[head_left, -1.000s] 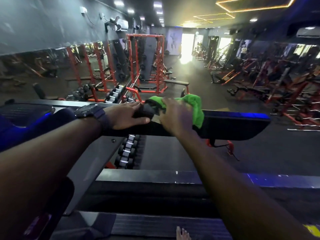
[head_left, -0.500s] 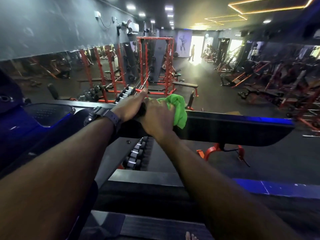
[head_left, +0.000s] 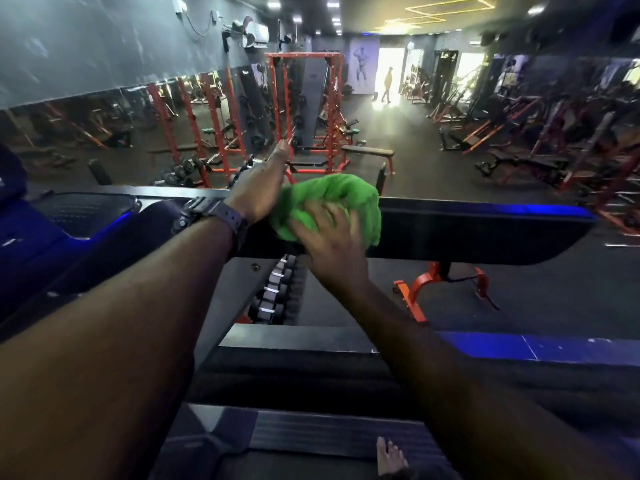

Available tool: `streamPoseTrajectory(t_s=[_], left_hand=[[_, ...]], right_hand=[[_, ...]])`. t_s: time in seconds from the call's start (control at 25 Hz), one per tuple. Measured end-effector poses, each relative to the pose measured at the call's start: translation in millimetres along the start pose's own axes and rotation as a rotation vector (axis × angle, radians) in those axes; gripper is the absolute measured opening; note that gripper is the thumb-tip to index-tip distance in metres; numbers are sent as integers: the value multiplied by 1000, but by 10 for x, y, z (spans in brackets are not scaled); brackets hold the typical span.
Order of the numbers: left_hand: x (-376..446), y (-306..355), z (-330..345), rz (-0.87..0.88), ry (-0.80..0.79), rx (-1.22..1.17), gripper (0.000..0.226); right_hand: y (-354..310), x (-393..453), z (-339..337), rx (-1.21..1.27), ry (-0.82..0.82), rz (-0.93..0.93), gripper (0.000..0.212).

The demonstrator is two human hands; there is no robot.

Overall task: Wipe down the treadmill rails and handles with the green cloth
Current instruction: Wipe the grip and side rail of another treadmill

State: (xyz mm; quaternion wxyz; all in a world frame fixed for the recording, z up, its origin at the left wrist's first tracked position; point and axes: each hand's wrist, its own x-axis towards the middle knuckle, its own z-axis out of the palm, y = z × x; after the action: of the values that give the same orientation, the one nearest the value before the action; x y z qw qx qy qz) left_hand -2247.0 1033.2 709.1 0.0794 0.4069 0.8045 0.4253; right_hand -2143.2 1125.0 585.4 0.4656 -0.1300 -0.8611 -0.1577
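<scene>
Our right hand (head_left: 329, 242) grasps the green cloth (head_left: 332, 202) bunched on the rail (head_left: 485, 230), whose long axis runs rightward away from it. Our left hand (head_left: 258, 192), fingers straight, touches the cloth's left side; the right leads.

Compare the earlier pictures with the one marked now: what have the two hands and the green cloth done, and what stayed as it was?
The left hand has let go of the rail and lifted, fingers straight beside the green cloth. The right hand has bunched the cloth into a fuller wad and still grips it on the same stretch of rail.
</scene>
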Motion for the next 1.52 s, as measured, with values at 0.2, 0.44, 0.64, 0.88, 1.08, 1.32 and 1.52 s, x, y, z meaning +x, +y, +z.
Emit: streamPoseTrajectory(t_s=[0.2,0.44,0.64,0.88,1.08,1.32,1.52], left_hand=[[-26,-26,120,53,-141,63,75],[-111,-40,237,273,-140,205,80],[-179,-25,341,346,-183,236,68],[-177,-92,512,538,-241,486,90],[-141,-109,571,640,-248,455,88],[-143,-101,622,593,-273,495,106],[-229,30,836,637,-287,554,114]], right_hand=[[274,-275,56,-62,-37,-76,40],[236,-705,91,-84,-69,-29,40],[442,-615,-173,-42,94,485,68],[886,-1094,-267,-87,18,263,70],[761,-650,-364,-84,94,449,81],[1576,-1210,-836,-160,112,741,75],[1734,-914,-1054,-152,-15,444,55]])
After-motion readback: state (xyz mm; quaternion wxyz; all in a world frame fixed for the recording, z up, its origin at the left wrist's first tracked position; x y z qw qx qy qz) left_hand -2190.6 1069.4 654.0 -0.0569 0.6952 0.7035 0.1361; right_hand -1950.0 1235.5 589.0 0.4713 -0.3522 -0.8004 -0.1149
